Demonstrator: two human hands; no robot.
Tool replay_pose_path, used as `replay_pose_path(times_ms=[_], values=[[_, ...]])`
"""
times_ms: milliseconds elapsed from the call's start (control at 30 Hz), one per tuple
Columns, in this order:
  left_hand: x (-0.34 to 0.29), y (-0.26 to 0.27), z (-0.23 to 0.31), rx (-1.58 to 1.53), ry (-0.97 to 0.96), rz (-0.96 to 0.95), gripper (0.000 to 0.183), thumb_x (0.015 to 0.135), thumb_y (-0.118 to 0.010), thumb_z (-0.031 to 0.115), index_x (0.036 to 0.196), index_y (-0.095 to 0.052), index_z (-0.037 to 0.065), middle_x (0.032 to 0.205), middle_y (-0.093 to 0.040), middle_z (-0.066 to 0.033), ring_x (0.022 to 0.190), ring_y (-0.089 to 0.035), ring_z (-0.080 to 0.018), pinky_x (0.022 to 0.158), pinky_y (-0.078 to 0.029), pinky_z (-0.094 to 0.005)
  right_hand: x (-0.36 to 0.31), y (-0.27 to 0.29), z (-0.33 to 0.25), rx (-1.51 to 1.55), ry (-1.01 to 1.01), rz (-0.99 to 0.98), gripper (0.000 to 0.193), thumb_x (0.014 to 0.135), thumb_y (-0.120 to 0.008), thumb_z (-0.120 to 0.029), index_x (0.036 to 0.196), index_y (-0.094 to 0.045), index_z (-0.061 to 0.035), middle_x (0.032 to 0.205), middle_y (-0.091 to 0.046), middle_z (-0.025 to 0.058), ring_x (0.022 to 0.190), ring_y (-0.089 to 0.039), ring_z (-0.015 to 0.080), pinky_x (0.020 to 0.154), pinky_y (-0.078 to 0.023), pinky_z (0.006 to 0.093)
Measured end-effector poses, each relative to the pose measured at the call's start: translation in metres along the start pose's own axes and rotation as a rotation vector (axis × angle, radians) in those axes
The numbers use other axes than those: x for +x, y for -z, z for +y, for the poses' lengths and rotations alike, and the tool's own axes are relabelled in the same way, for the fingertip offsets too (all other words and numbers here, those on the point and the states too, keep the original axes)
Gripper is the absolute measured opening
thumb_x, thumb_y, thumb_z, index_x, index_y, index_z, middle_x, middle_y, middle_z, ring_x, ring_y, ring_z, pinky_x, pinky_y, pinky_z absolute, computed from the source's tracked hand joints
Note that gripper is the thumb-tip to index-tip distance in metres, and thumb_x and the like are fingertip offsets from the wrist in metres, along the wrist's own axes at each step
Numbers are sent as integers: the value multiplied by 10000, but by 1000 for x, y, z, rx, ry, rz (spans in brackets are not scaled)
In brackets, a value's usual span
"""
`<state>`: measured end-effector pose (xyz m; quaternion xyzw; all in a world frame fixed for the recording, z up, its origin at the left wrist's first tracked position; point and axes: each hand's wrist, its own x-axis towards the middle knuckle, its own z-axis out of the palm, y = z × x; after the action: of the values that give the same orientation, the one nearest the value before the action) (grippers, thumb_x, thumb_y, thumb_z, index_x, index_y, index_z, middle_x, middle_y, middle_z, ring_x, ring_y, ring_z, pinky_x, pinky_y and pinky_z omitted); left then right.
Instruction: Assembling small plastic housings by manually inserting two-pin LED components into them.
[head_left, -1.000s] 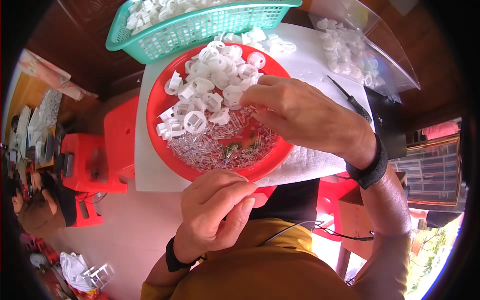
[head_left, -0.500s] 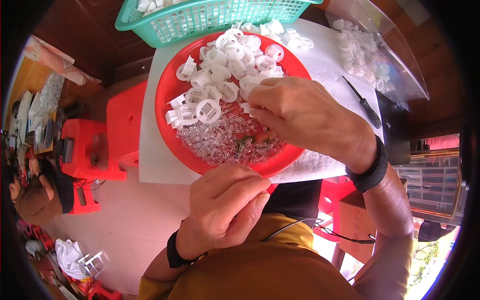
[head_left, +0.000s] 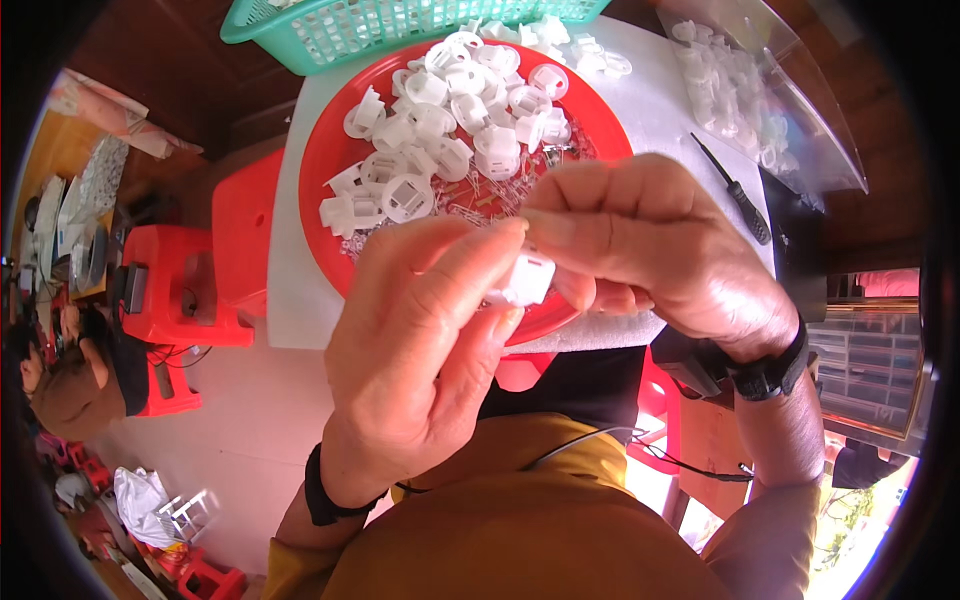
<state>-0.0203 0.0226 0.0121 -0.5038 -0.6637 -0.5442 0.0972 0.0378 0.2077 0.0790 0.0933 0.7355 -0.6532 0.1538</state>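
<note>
Over the near part of a red basin (head_left: 318, 215), my two hands meet fingertip to fingertip. My left hand (head_left: 400, 345) is closed, with a small white plastic housing (head_left: 528, 281) between its thumb and fingers. My right hand (head_left: 640, 240) pinches thumb against forefinger at the top of the housing, by my left forefinger's tip. Whatever that pinch holds is hidden. White round-flanged plastic housings (head_left: 408, 198) fill the back and left of the basin. Small clear pieces with thin wire legs (head_left: 480, 200) lie in front of them, partly behind my hands.
A green plastic basket (head_left: 370, 35) stands behind the basin on a white-covered table (head_left: 300, 300). More white parts (head_left: 600, 62) lie at the back. To the right are a screwdriver (head_left: 742, 205) and a clear bin (head_left: 820, 130) holding white parts. Red stools (head_left: 180, 285) stand at left.
My right hand has drawn back from the pile toward me. My left hand has risen and moved forward over the basin's near rim, and a white housing now shows between them.
</note>
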Motion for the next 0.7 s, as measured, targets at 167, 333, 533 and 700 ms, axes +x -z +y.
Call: replay_pose_path(times_ms=[167,333,533,700], values=[[3,1,-3,-84,19,-34,365,854,-595,6,1201,-522,-84,1173,-556,-182,1021,-548,-241,917,-425,-352,-2,-3,-7,38,55,68,208,934,-562,-185,874,-633,0,620,-563,-19,513,-449,4,458,-326,164],[3,5,-3,-135,139,45,368,897,-554,31,1244,-498,-77,1166,-556,-136,1033,-534,-178,929,-405,-310,5,-3,-12,27,77,50,189,939,-556,-163,894,-640,1,642,-580,-9,550,-485,5,481,-354,156],[-6,-1,-6,-339,271,192,394,899,-579,72,1258,-494,-67,1168,-566,-128,1020,-555,-164,878,-464,-302,25,32,27,-891,397,156,110,862,-592,-69,902,-609,32,718,-610,96,646,-576,180,600,-451,308],[-7,2,-9,-345,297,168,376,903,-570,73,1246,-500,-68,1172,-565,-136,1021,-559,-174,856,-491,-317,25,8,34,-1013,307,130,102,816,-593,-80,787,-548,7,754,-611,166,714,-611,354,647,-473,429]])
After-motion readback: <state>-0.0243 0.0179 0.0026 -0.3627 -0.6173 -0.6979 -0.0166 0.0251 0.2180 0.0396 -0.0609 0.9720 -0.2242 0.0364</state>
